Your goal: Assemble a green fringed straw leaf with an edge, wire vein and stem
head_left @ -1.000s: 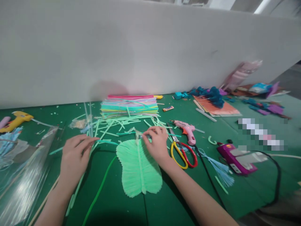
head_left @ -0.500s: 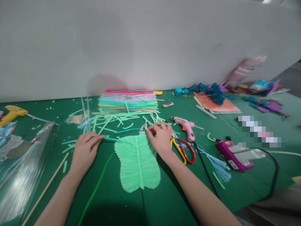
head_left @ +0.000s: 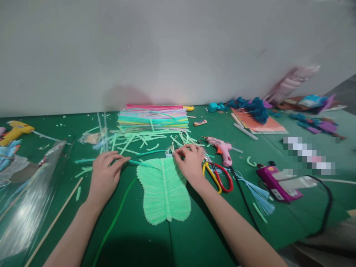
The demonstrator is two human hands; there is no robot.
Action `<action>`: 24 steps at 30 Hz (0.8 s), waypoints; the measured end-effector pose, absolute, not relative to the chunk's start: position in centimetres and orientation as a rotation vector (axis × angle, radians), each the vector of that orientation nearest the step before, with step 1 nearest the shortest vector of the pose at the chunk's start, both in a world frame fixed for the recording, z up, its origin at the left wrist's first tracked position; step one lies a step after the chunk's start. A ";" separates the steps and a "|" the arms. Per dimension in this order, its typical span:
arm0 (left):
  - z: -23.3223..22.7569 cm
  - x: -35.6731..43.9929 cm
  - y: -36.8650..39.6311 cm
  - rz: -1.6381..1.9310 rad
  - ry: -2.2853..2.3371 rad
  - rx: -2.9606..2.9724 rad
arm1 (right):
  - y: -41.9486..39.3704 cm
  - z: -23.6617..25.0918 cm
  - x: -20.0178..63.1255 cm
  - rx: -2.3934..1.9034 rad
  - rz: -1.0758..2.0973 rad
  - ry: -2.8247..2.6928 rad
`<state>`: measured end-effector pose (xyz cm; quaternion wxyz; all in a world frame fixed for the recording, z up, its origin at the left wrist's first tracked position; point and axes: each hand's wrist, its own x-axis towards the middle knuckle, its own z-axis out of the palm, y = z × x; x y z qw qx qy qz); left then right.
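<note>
On green tabletop [head_left: 200,230], front ctr: lt-green fuzzy leaf shape [head_left: 152,196]. At back: stack of multicol. pipe cleaners [head_left: 152,120], w/ lt-green offcuts [head_left: 126,145] just in front. To R: pink glue gun [head_left: 223,147], red/yel. scissors [head_left: 230,181], blue tassel [head_left: 261,196], purple device [head_left: 269,181]. To L: yel. glue gun [head_left: 16,131], clear plastic sleeve [head_left: 36,207], thin wooden stick [head_left: 55,219].

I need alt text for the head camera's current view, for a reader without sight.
A person's left hand pinches a teal strip that reaches a pale-green leaf-shaped piece on a green table; the right hand is at the piece's upper edge. Behind lie stacked coloured strips and loose cuttings; scissors and a pink glue gun lie to the right.
</note>
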<state>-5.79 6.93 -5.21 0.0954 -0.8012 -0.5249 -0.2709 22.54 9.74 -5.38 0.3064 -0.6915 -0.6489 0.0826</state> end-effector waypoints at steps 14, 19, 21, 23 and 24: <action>-5.3 -6.3 6.8 -0.948 -1.625 -2.263 | 5.5 3.6 27.1 -0.984 -0.466 -1.315; -5.3 -6.3 6.6 -0.947 -1.673 -2.250 | 3.7 3.0 26.1 -0.921 -0.461 -1.315; -5.2 -6.2 6.5 -0.942 -1.678 -2.244 | 3.9 2.6 25.8 -0.881 -0.339 -1.311; -5.2 -6.1 6.6 -0.930 -1.684 -2.235 | 4.2 2.1 25.6 -0.841 -0.207 -1.307; -5.2 -6.1 6.6 -0.926 -1.691 -2.227 | 4.4 1.9 25.6 -0.837 -0.135 -1.312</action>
